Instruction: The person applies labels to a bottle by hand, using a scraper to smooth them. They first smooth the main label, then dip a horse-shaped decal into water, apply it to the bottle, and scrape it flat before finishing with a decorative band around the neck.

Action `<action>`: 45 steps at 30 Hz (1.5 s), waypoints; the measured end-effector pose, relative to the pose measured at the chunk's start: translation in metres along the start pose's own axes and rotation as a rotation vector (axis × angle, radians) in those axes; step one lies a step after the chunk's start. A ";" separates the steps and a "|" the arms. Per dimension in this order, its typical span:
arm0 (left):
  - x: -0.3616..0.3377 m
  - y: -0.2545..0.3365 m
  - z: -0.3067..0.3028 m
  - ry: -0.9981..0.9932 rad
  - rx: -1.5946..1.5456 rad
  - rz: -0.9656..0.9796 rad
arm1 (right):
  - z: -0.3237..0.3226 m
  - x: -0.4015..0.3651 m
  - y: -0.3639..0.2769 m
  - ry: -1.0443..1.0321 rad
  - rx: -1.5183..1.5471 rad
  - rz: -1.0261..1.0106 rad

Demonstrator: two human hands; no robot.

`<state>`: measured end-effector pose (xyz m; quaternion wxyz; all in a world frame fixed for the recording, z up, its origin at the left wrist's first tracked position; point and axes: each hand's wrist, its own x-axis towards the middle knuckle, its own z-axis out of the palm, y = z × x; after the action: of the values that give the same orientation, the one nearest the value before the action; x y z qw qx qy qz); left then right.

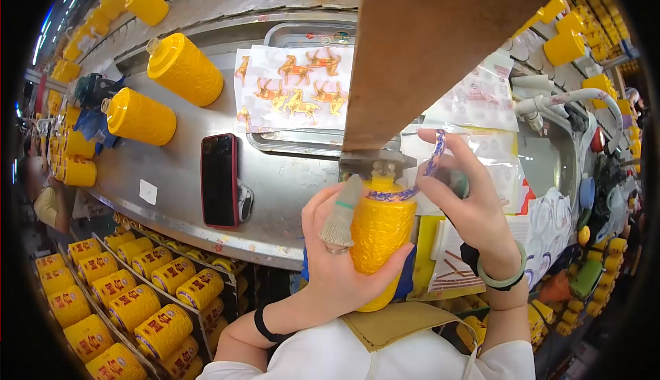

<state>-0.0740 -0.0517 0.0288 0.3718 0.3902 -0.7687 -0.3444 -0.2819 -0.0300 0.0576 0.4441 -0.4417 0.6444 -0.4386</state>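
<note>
My left hand (pixel 326 270) is wrapped round a yellow embossed bottle (pixel 381 232) with a clear glass neck, held upright in front of my chest. A brush (pixel 340 218) with pale bristles and a green band is also tucked between that hand's fingers. My right hand (pixel 467 194) pinches the free end of a blue-and-purple patterned strip (pixel 432 163) between thumb and fingertips. The strip's other part lies along the bottle's shoulder, and the free end curves up and away to the right.
A brown beam (pixel 426 57) rises just beyond the bottle. On the metal table lie a phone (pixel 219 180), a sheet of horse decals (pixel 295 88) and two yellow bottles (pixel 185 70). More decal sheets (pixel 474 163) and a white hose (pixel 577 96) are right; racked yellow bottles (pixel 134 304) stand lower left.
</note>
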 end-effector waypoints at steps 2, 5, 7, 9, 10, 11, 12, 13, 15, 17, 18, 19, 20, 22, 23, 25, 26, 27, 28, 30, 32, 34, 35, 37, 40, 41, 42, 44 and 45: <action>-0.003 -0.002 0.003 0.007 -0.054 -0.017 | 0.000 -0.001 0.002 -0.004 -0.014 -0.058; -0.004 -0.003 0.003 -0.001 -0.101 -0.029 | 0.001 -0.002 0.004 0.014 -0.033 -0.095; -0.003 -0.004 0.002 -0.016 -0.096 -0.024 | 0.002 -0.003 0.007 0.013 -0.021 -0.101; -0.004 -0.005 0.002 -0.019 -0.096 -0.001 | 0.002 -0.003 0.008 0.012 -0.010 -0.106; -0.004 -0.004 0.002 -0.020 -0.097 0.000 | 0.001 -0.002 0.009 0.009 -0.032 -0.092; -0.003 -0.004 0.002 -0.022 -0.099 -0.006 | 0.001 -0.002 0.010 0.007 -0.053 -0.078; -0.003 -0.004 0.002 -0.024 -0.100 -0.011 | 0.002 -0.003 0.010 0.009 -0.053 -0.076; -0.003 -0.004 0.002 -0.027 -0.101 -0.010 | 0.002 -0.003 0.010 0.024 -0.051 -0.038; -0.003 -0.005 0.002 -0.024 -0.108 -0.005 | 0.000 -0.004 0.010 0.044 -0.046 0.001; -0.001 -0.006 -0.003 -0.052 -0.079 0.029 | -0.013 -0.006 0.010 -0.030 -0.391 0.228; 0.000 -0.007 -0.004 -0.075 -0.048 0.058 | -0.016 -0.012 0.021 0.026 -0.507 0.166; 0.001 -0.006 -0.003 -0.075 -0.051 0.059 | -0.017 -0.019 0.027 0.028 -0.508 0.167; 0.001 -0.006 -0.003 -0.052 -0.072 0.048 | -0.017 -0.027 0.032 0.163 -0.708 0.098; 0.001 -0.005 -0.001 -0.033 -0.094 0.037 | -0.015 -0.030 0.027 0.301 -0.904 0.030; 0.001 -0.005 -0.001 -0.031 -0.099 0.037 | -0.008 -0.029 0.015 0.294 -0.715 -0.118; 0.000 -0.005 -0.001 -0.036 -0.103 0.039 | 0.007 -0.026 0.007 0.291 -0.520 -0.259; 0.000 -0.007 -0.001 -0.030 -0.094 0.055 | 0.016 -0.024 0.008 0.233 -0.469 -0.384; 0.000 -0.007 -0.001 -0.023 -0.086 0.071 | 0.020 -0.023 0.011 0.175 -0.418 -0.509; 0.000 -0.008 -0.001 -0.025 -0.086 0.075 | 0.021 -0.024 0.015 0.150 -0.437 -0.504; 0.001 -0.009 -0.003 -0.042 -0.091 0.063 | 0.022 -0.024 0.017 0.164 -0.422 -0.491; -0.004 -0.019 -0.004 -0.056 -0.224 -0.020 | 0.021 -0.025 0.019 0.178 -0.407 -0.473; -0.007 -0.033 0.000 -0.078 -0.356 -0.100 | 0.018 -0.027 0.022 0.179 -0.341 -0.419; -0.009 -0.040 0.002 -0.063 -0.544 -0.144 | 0.014 -0.027 0.024 0.184 -0.340 -0.418; -0.009 -0.043 0.000 -0.050 -0.732 -0.186 | 0.006 -0.026 0.028 0.134 -0.472 -0.312; -0.007 -0.034 -0.006 -0.058 -0.561 -0.152 | 0.008 -0.029 0.020 0.180 -0.442 -0.312; -0.005 -0.026 -0.009 -0.057 -0.403 -0.085 | 0.011 -0.029 0.016 0.208 -0.392 -0.314; -0.003 -0.019 -0.010 -0.057 -0.244 -0.017 | 0.013 -0.029 0.016 0.209 -0.393 -0.315; 0.002 -0.004 -0.011 -0.117 -0.133 0.043 | 0.018 -0.029 0.018 0.190 -0.348 -0.403; 0.004 -0.001 -0.010 -0.176 -0.023 0.105 | 0.020 -0.029 0.020 0.194 -0.346 -0.403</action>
<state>-0.0668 -0.0582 0.0345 0.3248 0.3135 -0.8137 -0.3662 -0.2601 -0.0013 0.0392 0.2023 -0.5862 0.6483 -0.4417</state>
